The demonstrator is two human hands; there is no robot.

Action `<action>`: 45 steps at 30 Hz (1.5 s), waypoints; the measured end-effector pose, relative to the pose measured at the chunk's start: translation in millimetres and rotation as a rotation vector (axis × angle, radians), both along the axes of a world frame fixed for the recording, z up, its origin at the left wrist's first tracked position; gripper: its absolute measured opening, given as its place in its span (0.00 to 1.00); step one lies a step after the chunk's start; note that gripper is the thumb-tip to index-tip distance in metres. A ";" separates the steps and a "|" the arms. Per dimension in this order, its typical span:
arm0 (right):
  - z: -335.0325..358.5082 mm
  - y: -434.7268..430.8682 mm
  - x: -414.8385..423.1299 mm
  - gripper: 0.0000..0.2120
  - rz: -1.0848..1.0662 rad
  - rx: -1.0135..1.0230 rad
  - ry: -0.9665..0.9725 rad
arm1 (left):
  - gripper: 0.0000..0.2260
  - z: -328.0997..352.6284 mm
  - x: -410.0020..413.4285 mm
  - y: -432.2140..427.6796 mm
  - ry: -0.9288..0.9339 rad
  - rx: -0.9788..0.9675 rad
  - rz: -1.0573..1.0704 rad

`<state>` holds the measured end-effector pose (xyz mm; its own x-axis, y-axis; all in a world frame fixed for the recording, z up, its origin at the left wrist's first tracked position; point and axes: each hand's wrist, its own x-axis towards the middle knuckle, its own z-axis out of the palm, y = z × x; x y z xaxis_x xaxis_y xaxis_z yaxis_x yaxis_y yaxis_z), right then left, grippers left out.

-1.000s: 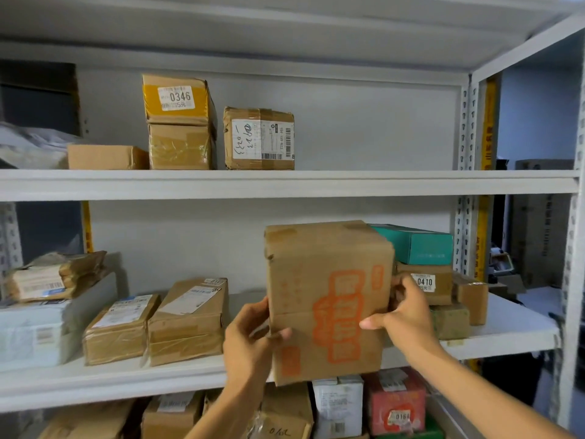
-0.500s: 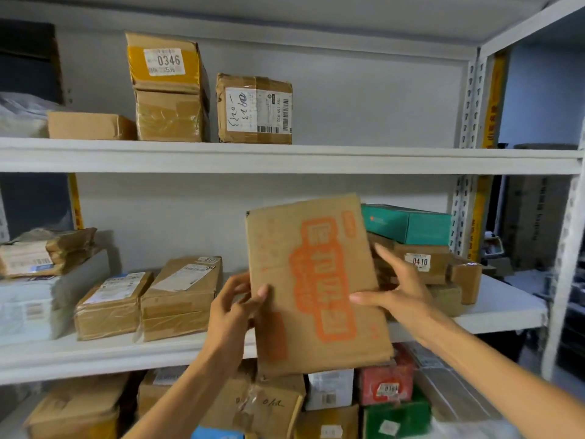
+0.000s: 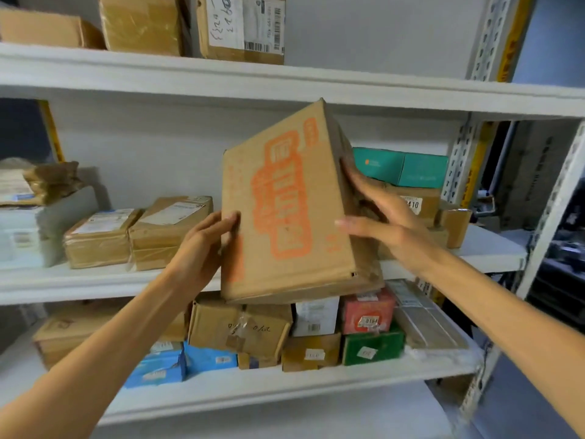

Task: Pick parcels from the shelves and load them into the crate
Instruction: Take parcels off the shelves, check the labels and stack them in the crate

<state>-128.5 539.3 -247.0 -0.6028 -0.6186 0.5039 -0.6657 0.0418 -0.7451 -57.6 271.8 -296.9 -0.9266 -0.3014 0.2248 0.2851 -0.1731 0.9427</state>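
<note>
The orange-printed cardboard box [image 3: 285,210] sits between the two hands, clear of the boards and just in front of the middle shelf [image 3: 95,283]. It is tilted, its long axis running upward and leaning to the right, with the printed face turned toward the person.

The left hand [image 3: 202,248] grips the box's left edge, fingertips wrapped onto the printed face. The right hand [image 3: 380,217] clasps the opposite front corner, thumb on the printed face and fingers laid along the right side. Both hands look equally close, so the load seems shared.

Just beyond the right hand a teal box [image 3: 402,167] tops a stack of brown parcels [image 3: 421,204]. Beyond the left hand lie two taped parcels [image 3: 139,232]. More parcels fill the lower shelf [image 3: 285,388] beneath both wrists.

No crate is in view, so the box probably has to be drawn back toward the body and carried away from the rack. The white steel upright [image 3: 550,210] outside the right forearm narrows the room on that side.
</note>
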 end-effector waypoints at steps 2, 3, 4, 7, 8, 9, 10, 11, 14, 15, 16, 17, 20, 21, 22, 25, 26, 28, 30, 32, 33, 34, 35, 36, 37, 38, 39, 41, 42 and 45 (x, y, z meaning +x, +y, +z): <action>3.8 -1.4 -5.2 0.36 -0.010 -0.008 -0.047 | 0.18 4.1 7.0 4.5 0.006 0.026 -0.010; 6.9 -1.3 -7.0 0.26 -0.012 -0.015 -0.088 | 0.20 6.1 10.3 4.3 0.027 0.047 -0.010; 11.1 -1.3 -9.1 0.18 -0.017 -0.011 -0.147 | 0.20 8.9 13.2 2.9 0.061 0.053 -0.007; 17.3 2.5 -12.0 0.27 -0.129 -0.118 -0.411 | 0.21 18.5 22.5 -0.5 0.112 -0.063 -0.052; 18.5 4.0 -13.2 0.28 -0.168 -0.171 -0.498 | 0.21 21.7 24.2 -0.7 0.123 -0.119 -0.091; 19.5 4.5 -15.0 0.30 -0.203 -0.213 -0.571 | 0.20 25.0 26.6 -0.3 0.142 -0.158 -0.129; 19.0 6.3 -16.4 0.34 -0.205 -0.237 -0.627 | 0.19 27.3 27.4 -1.8 0.170 -0.206 -0.156; 17.6 9.2 -17.0 0.38 -0.165 -0.263 -0.678 | 0.16 29.9 28.5 -4.1 0.192 -0.251 -0.163; 14.1 13.1 -14.4 0.34 0.009 -0.331 -0.720 | 0.23 35.1 29.3 -10.1 0.157 -0.376 -0.144; 14.0 12.4 -12.4 0.31 0.046 -0.314 -0.685 | 0.29 36.0 28.6 -11.3 0.129 -0.401 -0.132; 13.8 11.1 -12.5 0.27 0.045 -0.262 -0.628 | 0.32 36.7 27.7 -10.2 0.102 -0.407 -0.114; 14.4 8.5 -11.6 0.23 0.018 -0.208 -0.585 | 0.33 37.5 27.1 -9.4 0.081 -0.417 -0.095; 18.4 5.0 -11.5 0.22 -0.071 -0.114 -0.528 | 0.36 39.3 24.5 -8.6 0.035 -0.449 -0.104; 19.6 4.1 -11.5 0.24 -0.097 -0.108 -0.517 | 0.35 40.0 24.4 -8.1 0.034 -0.449 -0.120; 20.9 3.2 -12.2 0.26 -0.125 -0.097 -0.495 | 0.33 40.8 23.4 -7.7 0.035 -0.446 -0.114; 31.3 -1.4 -11.8 0.26 -0.203 -0.035 -0.409 | 0.34 46.3 21.2 0.2 -0.027 -0.426 0.002; 36.3 -2.4 -12.8 0.27 -0.219 -0.017 -0.414 | 0.39 48.6 18.7 1.9 -0.079 -0.413 0.057; 44.3 -3.5 -14.6 0.28 -0.232 -0.013 -0.456 | 0.45 53.4 15.5 3.3 -0.166 -0.378 0.118; 48.3 -3.3 -15.0 0.24 -0.264 -0.031 -0.484 | 0.41 57.2 15.3 0.6 -0.208 -0.338 0.094; 48.6 -1.4 -15.8 0.17 -0.235 -0.063 -0.481 | 0.32 58.4 16.8 -4.8 -0.173 -0.267 0.040; 47.0 -0.5 -16.3 0.13 -0.176 -0.101 -0.494 | 0.27 57.3 18.5 -8.5 -0.122 -0.254 -0.006; 43.9 1.0 -17.7 0.13 -0.110 -0.144 -0.508 | 0.23 54.7 20.5 -11.3 -0.064 -0.278 -0.075; 40.0 1.5 -19.0 0.18 -0.060 -0.180 -0.513 | 0.22 50.5 21.8 -12.4 -0.011 -0.316 -0.147; 35.2 1.1 -21.4 0.24 -0.043 -0.200 -0.498 | 0.23 44.9 22.0 -12.6 0.038 -0.340 -0.192; 29.2 -1.1 -23.5 0.30 -0.062 -0.211 -0.466 | 0.24 38.9 21.1 -11.9 0.074 -0.330 -0.188; 22.9 -5.0 -25.4 0.36 -0.110 -0.201 -0.404 | 0.26 34.2 19.7 -10.2 0.104 -0.295 -0.154; 16.9 -10.8 -26.5 0.43 -0.167 -0.169 -0.327 | 0.30 31.3 17.7 -8.7 0.126 -0.246 -0.111; 6.8 -23.5 -29.1 0.53 -0.243 -0.080 -0.197 | 0.38 28.8 12.5 -8.6 0.145 -0.138 -0.026; 2.0 -29.3 -31.8 0.54 -0.260 -0.056 -0.168 | 0.40 27.3 9.3 -11.0 0.150 -0.110 -0.005; -12.4 -43.6 -42.8 0.49 -0.238 -0.098 -0.210 | 0.41 21.2 2.3 -20.3 0.133 -0.135 0.009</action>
<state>-171.3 495.7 -259.4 -0.8220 -0.4023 0.4031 -0.4769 0.0991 -0.8734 -55.3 251.5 -275.7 -0.8833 -0.2687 0.3842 0.4097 -0.0442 0.9111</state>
